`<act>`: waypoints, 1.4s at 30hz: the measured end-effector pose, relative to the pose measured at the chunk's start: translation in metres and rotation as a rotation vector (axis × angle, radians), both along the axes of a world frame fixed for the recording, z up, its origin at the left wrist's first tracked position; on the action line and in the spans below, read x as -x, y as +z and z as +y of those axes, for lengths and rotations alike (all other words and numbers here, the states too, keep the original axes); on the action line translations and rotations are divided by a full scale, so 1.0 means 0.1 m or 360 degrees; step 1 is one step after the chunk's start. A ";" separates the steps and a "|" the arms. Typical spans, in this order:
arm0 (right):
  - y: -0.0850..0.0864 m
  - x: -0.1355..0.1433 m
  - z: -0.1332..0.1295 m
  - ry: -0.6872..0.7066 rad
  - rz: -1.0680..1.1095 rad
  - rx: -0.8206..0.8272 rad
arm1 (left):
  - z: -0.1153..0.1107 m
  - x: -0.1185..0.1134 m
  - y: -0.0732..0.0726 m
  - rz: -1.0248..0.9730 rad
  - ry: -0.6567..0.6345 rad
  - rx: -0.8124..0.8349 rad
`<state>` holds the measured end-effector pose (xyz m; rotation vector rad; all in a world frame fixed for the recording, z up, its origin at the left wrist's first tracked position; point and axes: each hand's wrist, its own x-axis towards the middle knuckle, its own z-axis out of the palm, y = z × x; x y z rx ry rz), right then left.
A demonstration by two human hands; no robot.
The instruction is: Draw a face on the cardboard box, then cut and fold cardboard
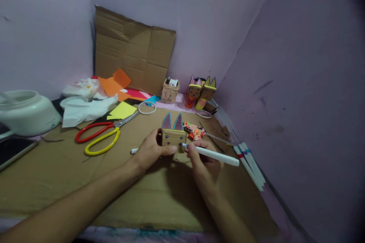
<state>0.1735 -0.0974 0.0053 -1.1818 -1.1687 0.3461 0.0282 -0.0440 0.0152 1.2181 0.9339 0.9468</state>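
Observation:
Near the middle of the cardboard-covered table, my left hand (152,149) grips a small cardboard animal head (172,137) by its left side, thumb across the lower front. The head has two pointed purple ears edged in blue, two drawn eyes and dark dots below them. A white marker (218,155) is pinched in my right hand (203,159), its dark tip at the lower right of the face. Whether the tip touches the cardboard is too small to tell. Behind my left hand, a white cap or marker end (134,151) shows.
Red-and-yellow scissors (102,138) lie left, near yellow paper (122,110), a white pot (31,115) and a phone (17,152). Behind stand two finished-looking animal figures (202,93) and a marker holder (170,92). Several markers (251,165) lie right, beside a patterned piece (194,130).

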 end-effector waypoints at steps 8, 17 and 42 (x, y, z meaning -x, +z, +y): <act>0.02 -0.04 0.00 0.0025 0.0298 -0.0032 | 0.01 0.00 -0.01 -0.0032 -0.0024 0.0021; -0.06 -0.06 0.08 0.0182 -0.0028 0.0070 | 0.01 0.01 -0.01 -0.0064 -0.0048 0.0020; -0.13 0.08 0.12 0.0289 0.0104 -0.0026 | 0.05 0.02 0.00 -0.0039 -0.0087 0.0002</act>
